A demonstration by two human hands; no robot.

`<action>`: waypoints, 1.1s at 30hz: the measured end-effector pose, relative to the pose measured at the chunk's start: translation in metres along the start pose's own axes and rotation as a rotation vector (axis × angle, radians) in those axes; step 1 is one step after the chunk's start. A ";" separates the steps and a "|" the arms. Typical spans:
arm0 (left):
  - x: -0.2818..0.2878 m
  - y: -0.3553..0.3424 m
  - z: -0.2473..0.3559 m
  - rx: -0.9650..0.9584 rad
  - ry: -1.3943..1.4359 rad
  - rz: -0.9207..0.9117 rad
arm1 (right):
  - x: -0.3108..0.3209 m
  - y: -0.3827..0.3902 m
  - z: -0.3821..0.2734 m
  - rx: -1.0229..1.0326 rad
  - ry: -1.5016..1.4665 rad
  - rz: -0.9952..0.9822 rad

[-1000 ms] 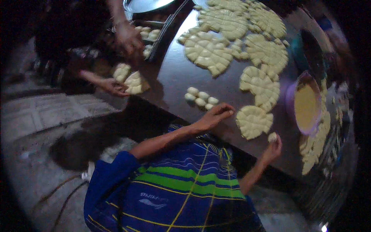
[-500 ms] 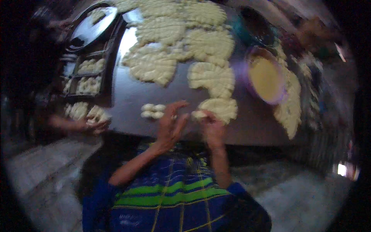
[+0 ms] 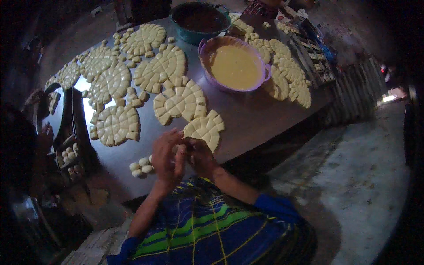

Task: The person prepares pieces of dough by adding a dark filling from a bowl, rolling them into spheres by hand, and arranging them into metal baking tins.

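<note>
At the near edge of the table my left hand [image 3: 168, 155] and my right hand [image 3: 202, 155] are brought together, fingers curled towards each other. What sits between them is hidden by the fingers. Just beyond, partly covered by my right hand, lies a flat round of pale dough [image 3: 207, 130] scored into pieces. A small cluster of smooth dough balls [image 3: 141, 168] rests beside my left hand. Farther back is another scored dough round [image 3: 181, 102], with loose cut pieces around it.
A purple basin [image 3: 266, 73] of yellow liquid and a dark green basin [image 3: 179, 33] stand behind the dough. More scored rounds [image 3: 115, 126] cover the dark table [image 3: 251, 128]. Compartmented trays [image 3: 65, 145] with dough balls are at the left, near another person's hand [image 3: 44, 137].
The view has swung to the right. My right hand has left the edge of the dough round and met my left hand, whose raised fingers have curled in.
</note>
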State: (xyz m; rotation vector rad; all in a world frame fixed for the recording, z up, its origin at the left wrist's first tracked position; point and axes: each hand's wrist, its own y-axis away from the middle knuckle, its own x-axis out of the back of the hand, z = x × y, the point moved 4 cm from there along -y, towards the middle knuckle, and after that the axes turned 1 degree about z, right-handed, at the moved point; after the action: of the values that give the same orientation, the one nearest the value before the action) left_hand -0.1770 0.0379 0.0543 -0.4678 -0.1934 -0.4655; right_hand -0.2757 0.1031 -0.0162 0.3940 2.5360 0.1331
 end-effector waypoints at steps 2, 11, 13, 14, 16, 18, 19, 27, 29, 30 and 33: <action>-0.011 -0.011 0.012 -0.412 -0.335 -0.048 | 0.008 0.001 -0.010 0.016 0.009 0.008; -0.058 -0.005 -0.039 -0.143 0.025 -0.261 | 0.042 0.009 0.034 -0.371 -0.735 -0.121; -0.063 -0.005 -0.044 -0.058 0.065 -0.360 | 0.039 0.006 0.015 -0.252 -0.590 -0.209; -0.066 -0.008 -0.043 0.023 0.175 -0.377 | 0.040 0.004 0.005 -0.188 -0.507 -0.248; -0.072 -0.009 -0.036 0.190 0.393 -0.413 | 0.058 0.010 0.006 -0.321 -0.591 -0.254; -0.069 -0.013 -0.028 0.293 0.609 -0.360 | 0.073 0.009 0.006 -0.329 -0.581 -0.223; -0.068 -0.010 -0.029 0.347 0.734 -0.326 | 0.078 0.005 -0.001 -0.276 -0.513 -0.181; -0.009 0.022 -0.087 0.738 0.255 -0.068 | 0.197 -0.081 -0.196 0.042 0.774 0.056; 0.004 0.027 -0.098 0.784 0.287 0.059 | 0.212 -0.117 -0.219 0.055 1.062 -0.106; 0.011 0.030 -0.102 0.835 0.247 0.080 | 0.220 -0.141 -0.219 0.027 1.201 -0.253; 0.016 0.027 -0.104 0.868 0.243 0.140 | 0.217 -0.171 -0.213 0.017 1.560 -0.504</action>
State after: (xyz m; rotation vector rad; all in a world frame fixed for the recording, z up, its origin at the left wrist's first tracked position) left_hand -0.1427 0.0038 -0.0425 0.4227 -0.1108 -0.2594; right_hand -0.6086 0.0042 0.0193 -0.6656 4.0230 0.3028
